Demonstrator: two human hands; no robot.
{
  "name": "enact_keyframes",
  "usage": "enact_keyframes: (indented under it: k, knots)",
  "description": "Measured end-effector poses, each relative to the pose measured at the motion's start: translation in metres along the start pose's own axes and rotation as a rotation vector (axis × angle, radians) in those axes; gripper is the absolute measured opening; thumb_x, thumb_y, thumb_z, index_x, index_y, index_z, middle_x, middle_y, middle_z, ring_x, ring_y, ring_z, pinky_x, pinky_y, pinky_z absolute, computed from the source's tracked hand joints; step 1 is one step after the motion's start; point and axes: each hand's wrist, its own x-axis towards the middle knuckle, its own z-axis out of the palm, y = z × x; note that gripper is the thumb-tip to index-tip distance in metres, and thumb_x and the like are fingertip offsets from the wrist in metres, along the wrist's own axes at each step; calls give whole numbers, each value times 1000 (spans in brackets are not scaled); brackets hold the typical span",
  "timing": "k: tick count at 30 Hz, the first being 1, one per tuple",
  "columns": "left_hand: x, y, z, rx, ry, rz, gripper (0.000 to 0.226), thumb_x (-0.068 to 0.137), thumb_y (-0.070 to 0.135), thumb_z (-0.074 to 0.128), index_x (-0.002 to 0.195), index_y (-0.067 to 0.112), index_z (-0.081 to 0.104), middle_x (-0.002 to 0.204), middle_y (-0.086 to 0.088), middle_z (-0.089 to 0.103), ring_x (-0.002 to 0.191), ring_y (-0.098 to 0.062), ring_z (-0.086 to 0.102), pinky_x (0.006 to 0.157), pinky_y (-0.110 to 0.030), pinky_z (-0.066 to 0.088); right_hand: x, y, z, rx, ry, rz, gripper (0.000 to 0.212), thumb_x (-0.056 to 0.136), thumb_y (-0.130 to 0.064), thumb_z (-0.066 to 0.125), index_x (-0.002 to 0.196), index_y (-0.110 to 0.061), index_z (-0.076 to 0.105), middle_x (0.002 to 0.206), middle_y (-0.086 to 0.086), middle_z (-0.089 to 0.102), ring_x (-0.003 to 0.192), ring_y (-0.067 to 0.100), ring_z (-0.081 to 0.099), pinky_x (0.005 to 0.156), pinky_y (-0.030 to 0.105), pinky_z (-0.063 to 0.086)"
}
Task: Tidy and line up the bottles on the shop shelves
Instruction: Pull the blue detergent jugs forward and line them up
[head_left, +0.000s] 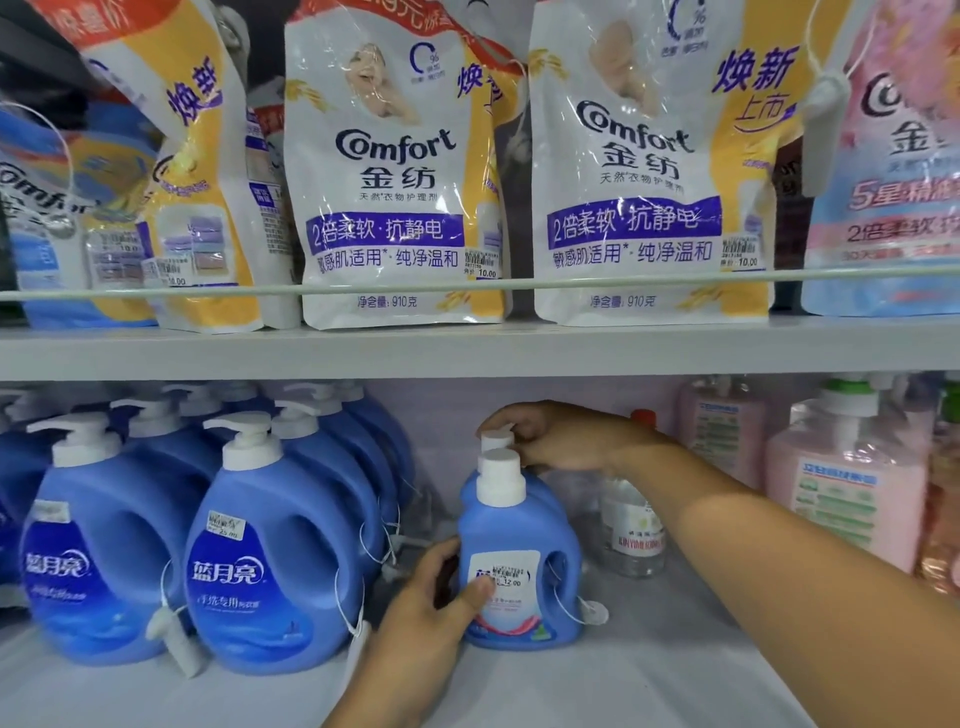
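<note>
Two hands steady small blue bottles on the lower shelf (649, 675).
The left hand (431, 608) grips the front bottle (519, 561) (tagged 12.00); the right hand (550, 436) pinches the rear bottle's cap (494, 440), beneath Comfort pouches (395, 171).

The small bottle (519, 571) at the front is blue with a white cap and a white label that fades to pink. The big pump bottles (270, 561) to its left are deeper blue with white pumps. Pale pink bottles (847, 499) stand at right. Above, the refill pouches (400, 171) are white and yellow with purple bands.
</note>
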Motion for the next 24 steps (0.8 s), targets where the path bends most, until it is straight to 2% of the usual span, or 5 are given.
enact_keyframes:
  k: [2,6,10,13,24]
  knots:
    - [2,-2,1,-4,3,9,40,94,6,72,127,24,62,116,5,78,107,-5,72,93,-26,56,-12,1,5,20,86,1,38,102,-17,60,138,-28,57,126,1,68,118,17,66,105,34,53]
    - [1,-2,3,-11,12,25,44,94,0,69,133,17,58,115,5,78,101,-1,73,81,-17,56,-54,26,34,163,405,-56,23,95,-50,65,116,-51,59,127,-24,64,113,-6,62,87,8,48]
    - [4,15,7,-51,39,78,59,97,17,68,145,33,39,137,28,53,103,30,55,77,2,46,-84,60,80,123,346,-86,79,65,-65,78,130,-69,32,131,-45,45,122,-15,49,91,3,41]
    - [8,22,9,55,17,133,55,100,38,61,144,46,29,130,45,38,94,48,35,75,12,31,-83,69,100,192,298,-120,93,68,-48,87,116,-90,19,128,-48,47,123,-18,50,91,5,46]
    - [13,10,-1,-33,-46,112,63,80,43,72,141,39,55,123,29,71,113,10,65,84,-7,51,-72,73,110,245,375,-164,92,75,-41,86,134,-76,26,140,-32,52,129,-9,52,103,21,49]
